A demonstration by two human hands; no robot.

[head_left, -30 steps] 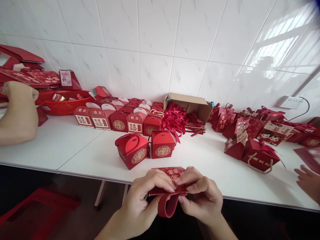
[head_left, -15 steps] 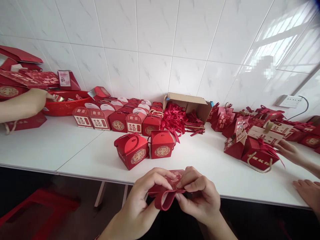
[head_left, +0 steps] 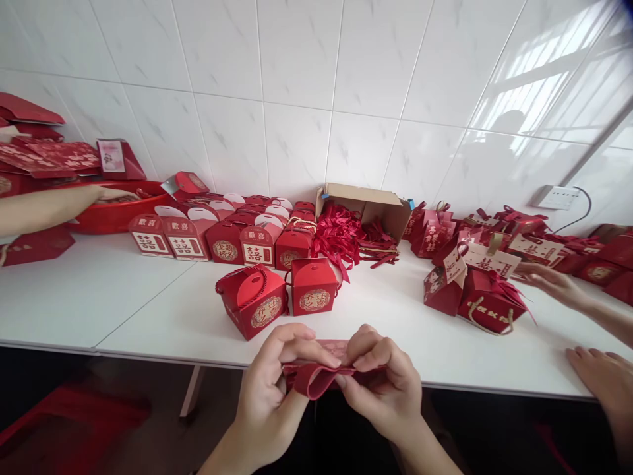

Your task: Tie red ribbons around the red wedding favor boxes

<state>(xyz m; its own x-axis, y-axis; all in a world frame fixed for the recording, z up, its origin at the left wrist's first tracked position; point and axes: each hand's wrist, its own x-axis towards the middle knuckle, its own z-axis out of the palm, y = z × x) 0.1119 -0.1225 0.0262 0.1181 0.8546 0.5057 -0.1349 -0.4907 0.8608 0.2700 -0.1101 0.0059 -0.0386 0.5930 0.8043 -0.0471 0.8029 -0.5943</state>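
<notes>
Just in front of the table edge, both hands hold a small dark red gift box (head_left: 332, 346) with a pale pattern, mostly hidden by the fingers. From its top a wide red ribbon (head_left: 310, 386) bends into a loop. My left hand (head_left: 277, 389) is closed, thumb under the loop and fingertips on its upper side. Pinching the gathered part to the right of the loop is my right hand (head_left: 383, 379). Beyond them on the table stand two red candy boxes, a left one (head_left: 252, 303) with a twisted cord handle and a right one (head_left: 312, 290).
Rows of red boxes (head_left: 185, 241) stand behind, beside a cardboard box (head_left: 366, 192) of red ribbons (head_left: 339, 231). A co-worker's arm (head_left: 49, 210) reaches into a red basin (head_left: 106, 216) at left. Another person's hands (head_left: 554, 284) are near tied boxes (head_left: 489, 300) at right.
The view has shifted slightly right. Fingers of both my hands have drawn closer together over the ribbon, and the loop looks flatter. The left co-worker's hand has gone deeper into the basin.
</notes>
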